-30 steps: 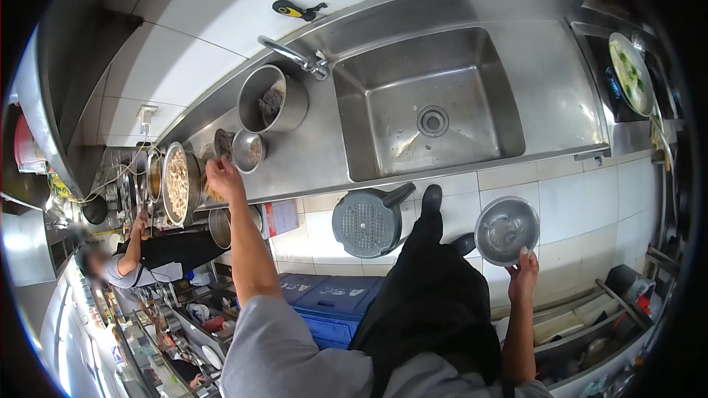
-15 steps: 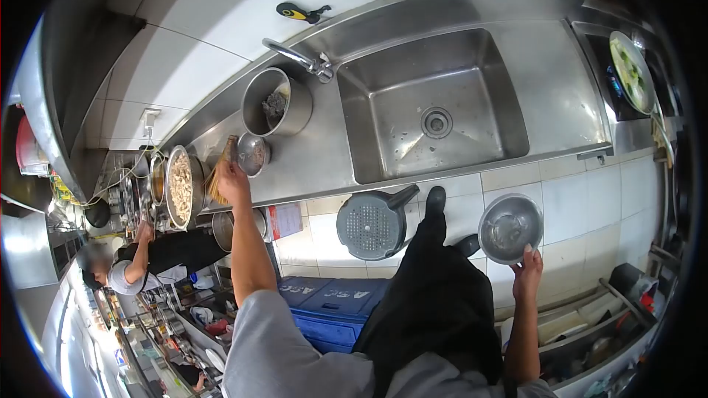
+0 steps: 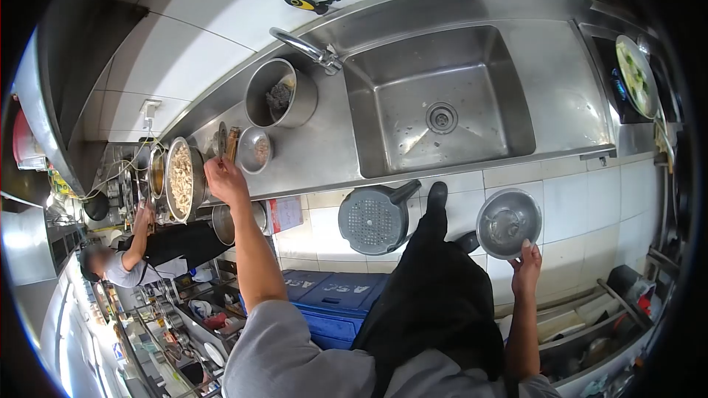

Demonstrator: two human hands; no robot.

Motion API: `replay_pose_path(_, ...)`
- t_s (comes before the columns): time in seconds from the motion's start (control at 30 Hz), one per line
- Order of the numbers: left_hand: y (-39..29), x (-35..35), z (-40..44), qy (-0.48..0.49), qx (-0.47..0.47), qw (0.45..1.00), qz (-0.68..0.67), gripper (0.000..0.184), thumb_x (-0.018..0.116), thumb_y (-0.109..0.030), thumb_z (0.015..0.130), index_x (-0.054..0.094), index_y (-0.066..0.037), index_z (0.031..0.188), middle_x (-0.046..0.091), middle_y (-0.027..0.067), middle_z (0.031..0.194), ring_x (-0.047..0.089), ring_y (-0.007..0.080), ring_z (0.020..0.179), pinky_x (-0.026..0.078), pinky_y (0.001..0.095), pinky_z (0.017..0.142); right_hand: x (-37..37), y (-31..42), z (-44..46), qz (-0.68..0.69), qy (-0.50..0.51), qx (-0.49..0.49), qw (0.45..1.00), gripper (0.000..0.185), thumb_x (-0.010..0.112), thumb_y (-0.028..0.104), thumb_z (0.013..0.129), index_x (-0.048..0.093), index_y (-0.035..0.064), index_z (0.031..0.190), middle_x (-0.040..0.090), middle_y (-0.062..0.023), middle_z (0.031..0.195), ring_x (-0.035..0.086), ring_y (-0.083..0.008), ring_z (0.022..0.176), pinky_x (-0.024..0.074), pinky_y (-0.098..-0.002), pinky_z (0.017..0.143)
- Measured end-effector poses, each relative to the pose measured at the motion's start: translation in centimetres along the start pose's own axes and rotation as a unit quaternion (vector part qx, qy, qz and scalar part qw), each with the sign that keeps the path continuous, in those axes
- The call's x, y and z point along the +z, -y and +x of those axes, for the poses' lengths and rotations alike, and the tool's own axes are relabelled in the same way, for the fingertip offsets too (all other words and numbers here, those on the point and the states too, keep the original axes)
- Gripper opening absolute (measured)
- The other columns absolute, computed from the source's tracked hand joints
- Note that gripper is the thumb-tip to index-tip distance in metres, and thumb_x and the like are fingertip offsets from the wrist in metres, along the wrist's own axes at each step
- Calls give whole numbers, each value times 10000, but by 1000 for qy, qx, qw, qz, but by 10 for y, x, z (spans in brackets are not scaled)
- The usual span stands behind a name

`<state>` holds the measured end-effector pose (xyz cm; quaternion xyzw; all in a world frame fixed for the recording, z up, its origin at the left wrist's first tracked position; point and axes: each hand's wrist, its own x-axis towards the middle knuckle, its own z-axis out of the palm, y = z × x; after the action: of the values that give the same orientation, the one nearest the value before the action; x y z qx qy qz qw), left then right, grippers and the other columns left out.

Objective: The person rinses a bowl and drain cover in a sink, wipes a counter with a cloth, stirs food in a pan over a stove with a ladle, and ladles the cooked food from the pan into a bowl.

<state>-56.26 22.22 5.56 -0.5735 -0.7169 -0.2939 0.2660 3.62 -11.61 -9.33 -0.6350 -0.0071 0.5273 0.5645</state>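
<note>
My left hand (image 3: 226, 177) is over the counter's front edge with its fingers pressed together; what they hold is hard to make out. A thin round metal piece (image 3: 221, 138) stands tilted just beyond the fingertips. Beside it a brown brush handle (image 3: 233, 144) shows, its lower part hidden by the hand. Right of these sit a small metal bowl (image 3: 255, 151) with bits of food and a deep pot (image 3: 301, 99) with a dark grey clump inside. My right hand (image 3: 526, 265) grips the rim of a metal bowl (image 3: 509, 206) above the floor.
A sink (image 3: 442, 144) with a faucet (image 3: 317, 55) is set in the steel counter (image 3: 564, 88). A big pot of pale pieces (image 3: 179, 177) stands at left. On the floor are a grey stool (image 3: 372, 221) and blue bins (image 3: 332, 295). Another person (image 3: 136, 258) works far left.
My left hand has moved off the brush, and the brush handle now lies beside the small bowl. The round metal piece is upright near the fingertips. My right hand still holds the bowl.
</note>
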Motion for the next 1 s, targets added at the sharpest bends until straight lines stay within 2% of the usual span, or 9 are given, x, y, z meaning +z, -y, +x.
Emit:
replay_pose_path(0.2,103,56,-28,58,-43,997,8,130,695,-97,894,592,-33,849,641,126,754,633,299,669,469,407,576,2,1,-2,5,-6,-2,1000,237,621,309,1014,638,95,1112,695,-23,1019,678,-103,883,604,-292,712)
replay_pose_path(0.27,126,60,-31,69,-360,863,-349,188,698,-138,928,569,-92,800,627,37,739,576,168,621,431,340,553,4,-1,0,9,-21,-1,1000,240,621,310,1014,638,96,1120,696,-25,1025,679,-106,885,603,-290,711)
replay_pose_path(0.3,120,51,-30,92,-381,823,-411,202,690,-174,956,551,-147,812,601,-36,758,531,77,671,405,285,589,-2,-3,0,8,-15,-4,1000,243,620,314,1014,639,96,1122,693,-24,1033,678,-106,885,602,-288,709)
replay_pose_path(0.47,44,5,-21,127,-468,673,-558,112,694,-187,959,588,-158,935,640,-46,885,572,80,803,429,277,706,0,2,-2,20,-49,-4,999,243,615,317,1016,646,97,1112,689,-17,1034,675,-105,876,599,-284,698)
replay_pose_path(0.6,-47,6,-18,243,-402,650,-597,63,657,-189,978,629,-137,998,655,-39,937,582,96,812,437,284,738,-11,-5,3,21,-45,-10,999,238,606,309,1021,648,93,1110,690,-22,1021,675,-110,875,600,-291,700)
replay_pose_path(0.73,-131,61,-16,449,-165,758,-444,226,678,-171,939,665,-7,1093,682,47,992,630,132,917,462,269,868,-12,-9,4,35,-34,1,999,269,607,339,1014,635,93,1119,692,-24,1012,666,-117,892,581,-302,725)
replay_pose_path(0.87,-216,129,15,381,13,837,-393,349,684,-193,922,633,44,1174,649,202,1258,616,265,1171,438,358,1010,-12,-4,-4,34,-69,-1,997,264,617,339,1010,637,96,1111,688,-9,1002,654,-109,839,580,-304,726)
replay_pose_path(0.93,-202,201,30,233,219,910,-266,396,682,-225,925,629,-18,1259,658,221,1239,637,312,1138,461,383,989,-26,-12,-2,39,-57,-5,998,225,623,299,1013,649,88,1085,692,-7,996,672,-116,868,591,-328,747)
replay_pose_path(1.0,-194,231,20,279,146,882,-352,381,675,-243,933,634,-37,1251,673,217,1175,654,331,1087,483,384,951,-33,-15,-4,48,-71,-8,996,221,623,296,1014,653,92,1091,699,-8,1014,676,-118,880,585,-320,740)
